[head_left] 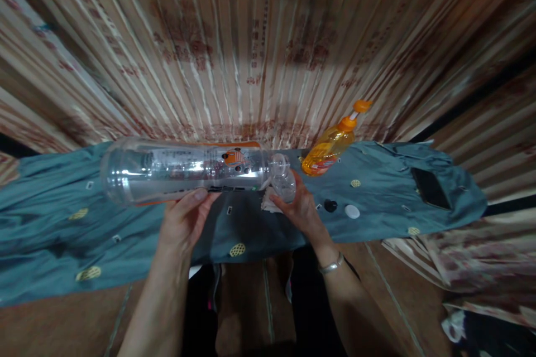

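A large clear plastic bottle with an orange vehicle print lies on its side, level, its mouth end to the right. My left hand grips it from below, thumb against the near side. In my right hand is a small clear container, closed in by the fingers, right at the large bottle's mouth end. Whether the two touch, I cannot tell. Under the right fingers shows a folded whitish cloth, and whether the hand holds it too is unclear.
A teal cloth covers the long narrow surface. Beyond my right hand stands an orange pump bottle. Nearer are a black cap and a white round lid. A dark phone lies far right. Behind hangs a pleated curtain.
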A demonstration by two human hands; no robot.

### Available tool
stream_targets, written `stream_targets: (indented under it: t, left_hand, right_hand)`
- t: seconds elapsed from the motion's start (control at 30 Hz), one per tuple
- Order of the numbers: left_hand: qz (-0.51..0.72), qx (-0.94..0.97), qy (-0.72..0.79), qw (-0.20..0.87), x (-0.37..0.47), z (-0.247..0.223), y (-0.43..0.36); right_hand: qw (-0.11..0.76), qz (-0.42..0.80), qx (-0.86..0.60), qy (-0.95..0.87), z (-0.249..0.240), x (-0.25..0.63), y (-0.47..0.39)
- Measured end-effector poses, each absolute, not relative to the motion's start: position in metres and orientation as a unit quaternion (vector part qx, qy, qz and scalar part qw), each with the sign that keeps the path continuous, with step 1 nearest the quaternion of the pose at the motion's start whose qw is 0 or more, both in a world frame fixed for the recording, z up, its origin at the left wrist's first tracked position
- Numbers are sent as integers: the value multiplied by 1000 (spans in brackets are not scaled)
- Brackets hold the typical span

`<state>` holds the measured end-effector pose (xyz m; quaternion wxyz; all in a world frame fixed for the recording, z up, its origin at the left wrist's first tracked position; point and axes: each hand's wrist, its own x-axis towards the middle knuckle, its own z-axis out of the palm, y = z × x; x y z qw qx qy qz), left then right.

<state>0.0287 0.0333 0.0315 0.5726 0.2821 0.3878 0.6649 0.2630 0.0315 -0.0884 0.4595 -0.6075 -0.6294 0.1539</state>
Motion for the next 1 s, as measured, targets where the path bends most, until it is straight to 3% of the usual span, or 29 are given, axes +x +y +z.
stream_targets:
  t: [1.0]
  left_hand:
    - [666,300,384,565,31,35,31]
  right_hand:
    - [436,158,-606,-646,-82,267,25]
